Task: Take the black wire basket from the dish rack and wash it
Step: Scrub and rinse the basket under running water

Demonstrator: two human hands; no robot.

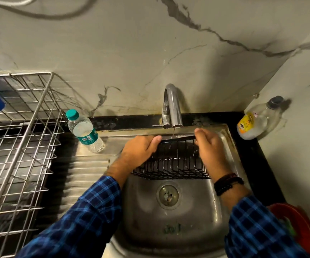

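Pale marble-look wall point(131, 43) with dark grey veins runs behind the steel sink point(197, 216); a second pale wall point(299, 81) meets it at the right corner; a black surface point(247, 149) borders the sink's back and right edges; dim, yellowish light.

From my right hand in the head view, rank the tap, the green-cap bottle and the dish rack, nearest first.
1. Tap, just behind the right hand, over the basket.
2. Green-cap bottle, left, beyond the left hand.
3. Dish rack, far left.
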